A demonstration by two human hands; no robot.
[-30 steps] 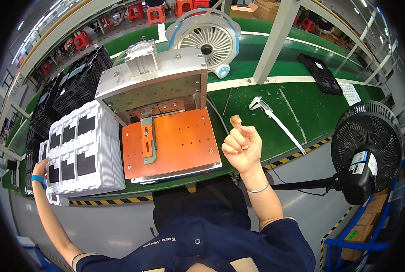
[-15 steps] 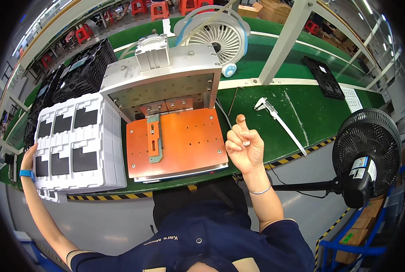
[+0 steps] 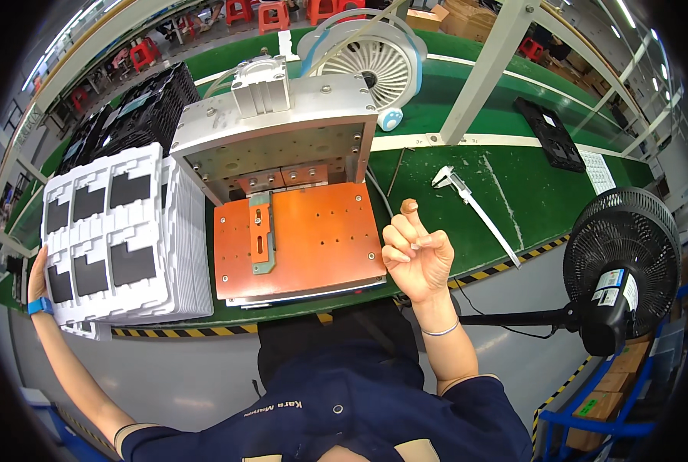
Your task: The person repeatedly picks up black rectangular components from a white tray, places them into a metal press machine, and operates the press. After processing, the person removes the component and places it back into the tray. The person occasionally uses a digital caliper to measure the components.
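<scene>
The right hand (image 3: 417, 258) hovers just off the near right corner of the orange fixture plate (image 3: 297, 239), loosely curled, with a finger cot on the raised fingertip; whether it pinches some small part, I cannot tell. It touches nothing on the green surface (image 3: 436, 185). To its right lies a vernier caliper (image 3: 471, 208), apart from it, and well beyond that stands a black pedestal fan (image 3: 621, 262). Left of the hand, the plate carries a slotted grey metal bracket (image 3: 261, 233), and behind it rises the grey metal press housing (image 3: 274, 135) with its pneumatic cylinder (image 3: 261, 85) on top.

The left hand (image 3: 37, 273) is far out at the other side, fingers closed on the outer edge of a stack of white blister trays (image 3: 109, 231) holding dark rectangular parts; black crates (image 3: 147, 104) sit beyond the stack.

By my reading this is the tray-handling step: the stack is gripped and close beside the fixture. The next move seems to call for steadying the stack square and bringing the right hand over to a pocket, carefully, since the trays look light and stacked loose.
</scene>
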